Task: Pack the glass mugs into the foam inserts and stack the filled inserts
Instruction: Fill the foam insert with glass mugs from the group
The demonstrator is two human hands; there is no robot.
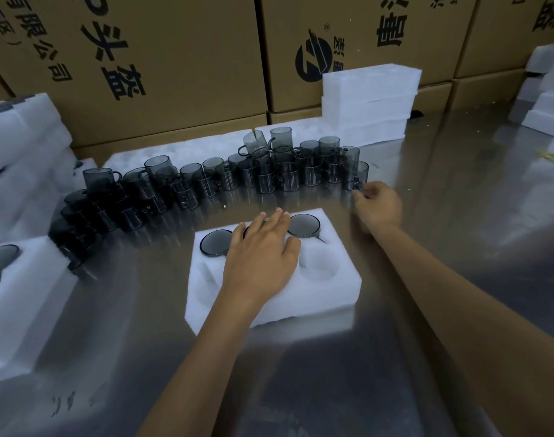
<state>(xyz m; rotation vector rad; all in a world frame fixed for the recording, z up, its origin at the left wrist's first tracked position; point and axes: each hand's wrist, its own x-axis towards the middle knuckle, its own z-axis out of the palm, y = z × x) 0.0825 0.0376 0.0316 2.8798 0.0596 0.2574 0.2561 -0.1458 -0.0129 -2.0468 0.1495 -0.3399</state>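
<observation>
the left hand (263,247) lies flat, fingers straight, steadying the foam insert (269,298) at frame centre, while the right hand (378,205) pinches a glass mug (357,176) at the row's right end, probably for an empty pocket.

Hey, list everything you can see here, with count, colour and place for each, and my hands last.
Loose glass mugs: dozens, smoky grey, massed in a curved band across the table's far side.
Foam insert: one, white, centre; back-row pockets hold mugs, two front pockets visibly vacant.
Packed mug: grey, back-right pocket.
Foam stack: white, far centre-right.
Foam pieces: several, white, left edge.
Foam blocks: several, white, far right.
Cardboard boxes: several, brown, black print, behind.
Table: one, shiny metal.
Left hand: flat on the insert.
Right hand: fingers at the rightmost loose mug.
</observation>
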